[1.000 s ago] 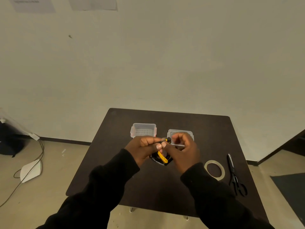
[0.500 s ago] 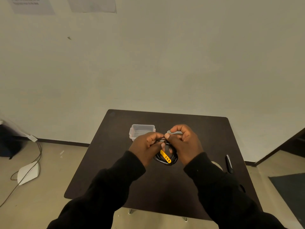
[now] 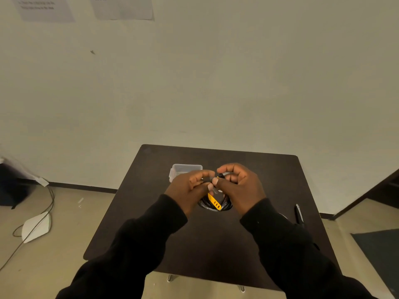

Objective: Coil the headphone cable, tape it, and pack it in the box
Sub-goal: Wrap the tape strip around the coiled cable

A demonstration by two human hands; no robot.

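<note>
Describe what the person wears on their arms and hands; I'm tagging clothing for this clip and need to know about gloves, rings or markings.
Both arms are covered by long, plain black sleeves: the left sleeve and the right sleeve each end at the wrist in a soft, loose cuff. The left hand and right hand are bare, with no gloves. No rings, watch, logos or markings can be made out.

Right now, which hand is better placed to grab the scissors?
Right hand, probably. The scissors lie on the table's right side, past the right sleeve; the left hand would have to cross over the coiled cable.
</note>
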